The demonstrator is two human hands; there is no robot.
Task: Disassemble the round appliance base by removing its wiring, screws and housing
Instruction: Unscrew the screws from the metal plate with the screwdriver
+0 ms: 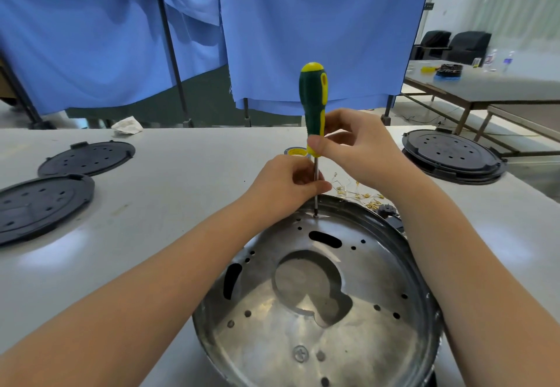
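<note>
Round metal housing (318, 295) nearest, on table (169, 204); one screw (300, 353) left at near rim. Right hand (357, 147) gripping screwdriver (313, 104) handle, left hand (291, 183) pinching shaft, tip on far-rim screw. Wiring (354, 194) out behind; probably mid-task.

two black perforated discs (65, 174) lie far left on the white bench (169, 180), a stacked black disc (453, 156) far right, crumpled white rag (127, 125) at back edge; blue curtains (272, 28) behind; black chairs (451, 44) and a second table (491, 86) back right
</note>
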